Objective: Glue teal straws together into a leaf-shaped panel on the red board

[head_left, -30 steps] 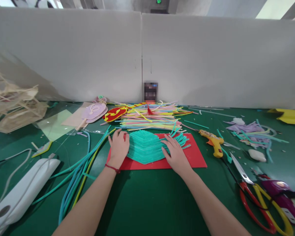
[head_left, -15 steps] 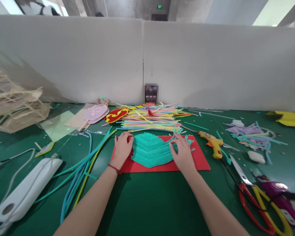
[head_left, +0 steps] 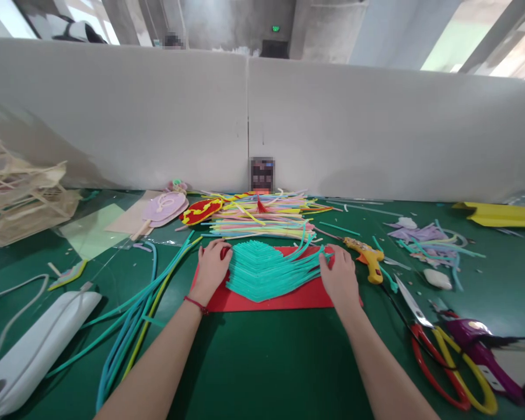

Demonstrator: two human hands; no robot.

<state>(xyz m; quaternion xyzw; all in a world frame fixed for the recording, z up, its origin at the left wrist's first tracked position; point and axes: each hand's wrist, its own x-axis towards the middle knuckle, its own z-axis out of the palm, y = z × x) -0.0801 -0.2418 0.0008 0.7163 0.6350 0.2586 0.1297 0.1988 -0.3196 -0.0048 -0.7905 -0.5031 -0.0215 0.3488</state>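
A leaf-shaped piece of teal fuzzy strips, seemingly pipe cleaners (head_left: 256, 271), lies on a red sheet (head_left: 245, 304). The strips meet in a ridged V pattern on the left; on the right they run out as loose ends. My left hand (head_left: 212, 267) rests on the sheet's left end, fingers curved and thumb apart from them, by the piece's left edge. My right hand (head_left: 341, 274) is closed around the loose ends at the right, its fingertips partly hidden. A few teal ends stick up beyond the sheet's back edge.
Behind lies a pile of coloured pipe cleaners (head_left: 262, 226). On the right are a yellow glue gun (head_left: 370, 259), open scissors (head_left: 446, 344), a purple tool (head_left: 476, 344) and scraps (head_left: 424, 239). A white power strip (head_left: 39, 350) and long teal stems (head_left: 131, 326) lie left.
My right hand has moved right along the teal strips to their loose ends, which now bunch together. My left hand stays at the left edge. The camera view has shifted slightly.
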